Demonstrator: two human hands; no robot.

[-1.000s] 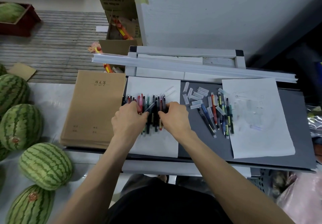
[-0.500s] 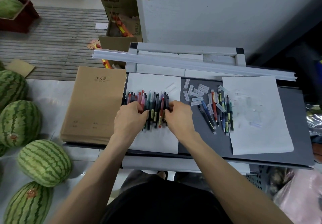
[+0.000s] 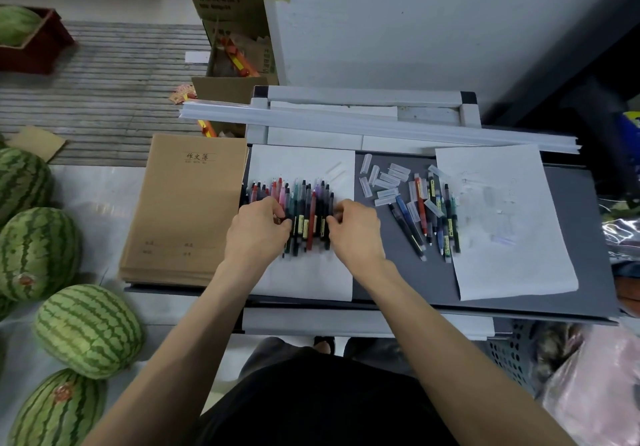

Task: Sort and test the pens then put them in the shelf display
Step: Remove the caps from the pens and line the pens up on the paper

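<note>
one pen row [image 3: 308,211] | left hand [image 3: 258,230] pinches | right hand [image 3: 354,230] pinches

2 hands [image 3: 258,234], 2 paper sheets [image 3: 512,223], 2 pen piles [image 3: 311,210], 1 notebook stack [image 3: 183,210], approx 6 watermelons [image 3: 88,331].

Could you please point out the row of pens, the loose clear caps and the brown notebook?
row of pens [image 3: 304,199], head view, middle of the barrels.
clear caps [image 3: 388,178], head view, one cap mid-pile.
brown notebook [image 3: 187,210], head view, centre of the cover.
</note>
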